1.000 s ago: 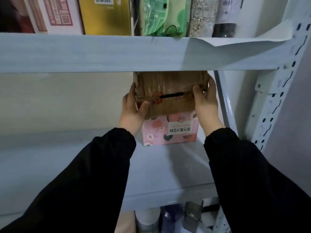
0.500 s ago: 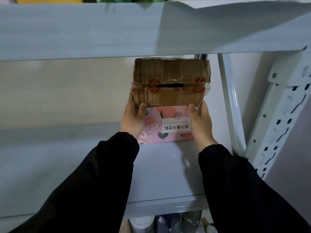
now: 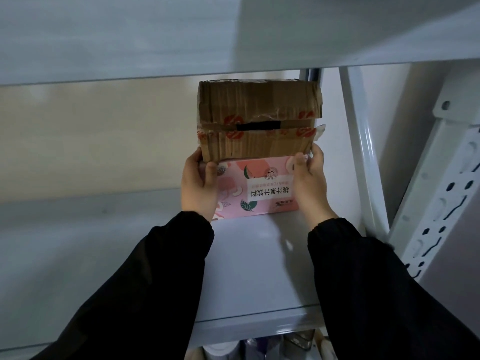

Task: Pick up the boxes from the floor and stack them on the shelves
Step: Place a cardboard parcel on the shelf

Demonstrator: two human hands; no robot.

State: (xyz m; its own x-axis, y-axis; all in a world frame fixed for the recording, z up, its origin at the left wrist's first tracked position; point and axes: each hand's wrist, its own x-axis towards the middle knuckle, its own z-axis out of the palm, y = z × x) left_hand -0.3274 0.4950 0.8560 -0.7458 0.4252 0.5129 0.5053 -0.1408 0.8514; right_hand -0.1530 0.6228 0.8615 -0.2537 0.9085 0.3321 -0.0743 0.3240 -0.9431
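Observation:
A worn brown cardboard box (image 3: 259,107) with red-printed tape rests on top of a pink printed box (image 3: 262,196) at the back right of the white shelf (image 3: 259,268). My left hand (image 3: 198,185) clasps the pink box's left side, thumb on its front face near the cardboard box's lower corner. My right hand (image 3: 310,183) clasps the pink box's right side in the same way. Both arms wear black sleeves. The stack's top sits just under the shelf above.
The upper shelf board (image 3: 130,35) hangs low across the top. A white upright post (image 3: 363,152) and a perforated shelf upright (image 3: 441,203) stand right of the stack. Bare shelf extends to the left. Bottles and containers (image 3: 298,344) show below the shelf's front edge.
My hands slid down from the cardboard box's sides to the pink box beneath it. The cardboard box now rests on the pink box. The view has tilted lower and moved closer.

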